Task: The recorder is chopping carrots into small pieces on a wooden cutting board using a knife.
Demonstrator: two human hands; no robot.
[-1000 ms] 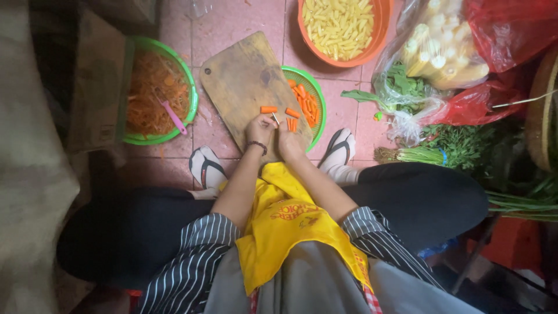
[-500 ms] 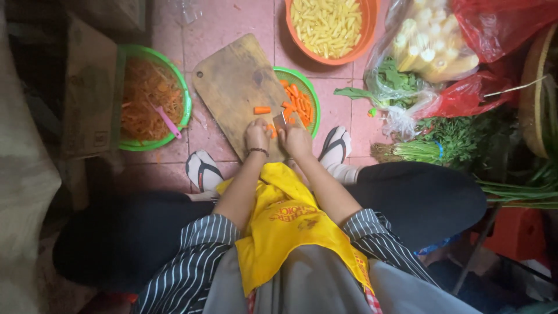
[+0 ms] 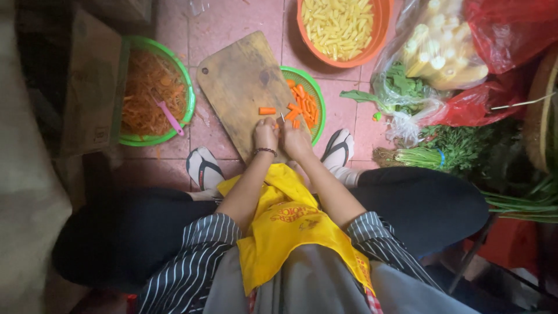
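Left hand (image 3: 265, 135) and right hand (image 3: 295, 139) sit pressed side by side at the near edge of the wooden cutting board (image 3: 241, 87), fingers curled in. Both look closed around something small between them; a thin blade tip (image 3: 282, 117) pokes up in the gap, but which hand holds it and what else they grip, cannot tell. Left wrist wears a dark bead bracelet (image 3: 265, 152).

One carrot piece (image 3: 267, 110) lies on the board just beyond the left hand. More cut carrot pieces (image 3: 302, 107) lie in the small green basket (image 3: 315, 99) tucked under the board's right edge, touching it, just beyond the right hand.

Around: big green basket (image 3: 133, 138) left of the board holds shredded carrot with a pink peeler (image 3: 168, 115) on top. Orange basket (image 3: 381, 43) above holds pale yellow cut sticks. Clear bag of baby corn (image 3: 442, 61), red bags (image 3: 511, 35) and leafy greens (image 3: 459, 148) at right. All on pink floor tiles (image 3: 232, 23). Sandalled feet flank the board's near end; yellow apron (image 3: 285, 224) in the lap. Nothing blocks the hands.

Versus half a second ago: hands in the same spot on the board, same closed pose; the view has shifted slightly.
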